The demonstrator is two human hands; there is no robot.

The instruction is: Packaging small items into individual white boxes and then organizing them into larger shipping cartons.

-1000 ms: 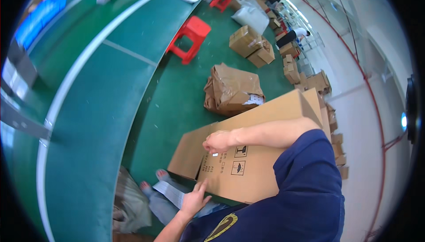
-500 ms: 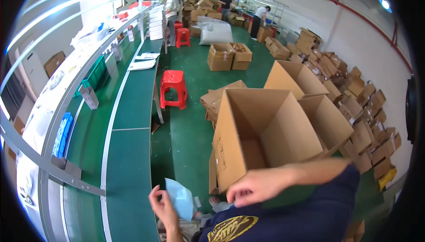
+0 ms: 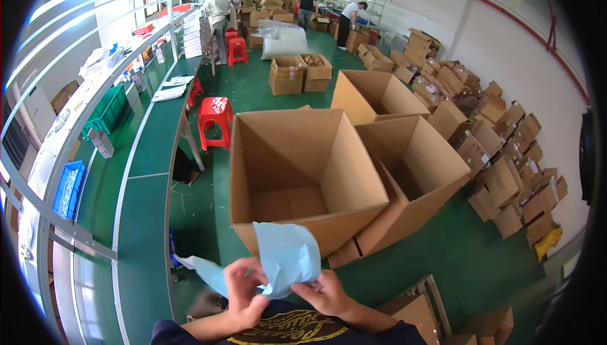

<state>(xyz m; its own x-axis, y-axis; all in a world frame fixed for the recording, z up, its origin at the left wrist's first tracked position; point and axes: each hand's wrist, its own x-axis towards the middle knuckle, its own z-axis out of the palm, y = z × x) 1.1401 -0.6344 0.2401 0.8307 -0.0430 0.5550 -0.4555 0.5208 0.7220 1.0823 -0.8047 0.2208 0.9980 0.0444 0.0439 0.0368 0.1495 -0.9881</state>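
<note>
A thin light blue sheet (image 3: 288, 258) is held up in front of my chest, its upper part standing and curled. I cannot tell whether it is paper or film. My left hand (image 3: 245, 294) closes on its left lower edge, and a twisted strip of the same blue trails out to the left behind that hand. At the lower right corner my right hand (image 3: 324, 293) pinches the sheet between thumb and fingers. Just beyond the sheet stands a large open cardboard box (image 3: 310, 225), whose visible inside holds nothing.
Two more open cartons (image 3: 417, 155) adjoin the large box. On the left runs a green workbench (image 3: 148, 218) with a blue bin (image 3: 69, 188) and a green crate (image 3: 107, 111). Red stools (image 3: 215, 121) stand beside it. Cartons pile along the right wall; several people work farther back.
My right hand has come from beside the large box to the sheet and now grips it. The left hand and sheet moved right, and the sheet looks more spread out. The view has shifted.
</note>
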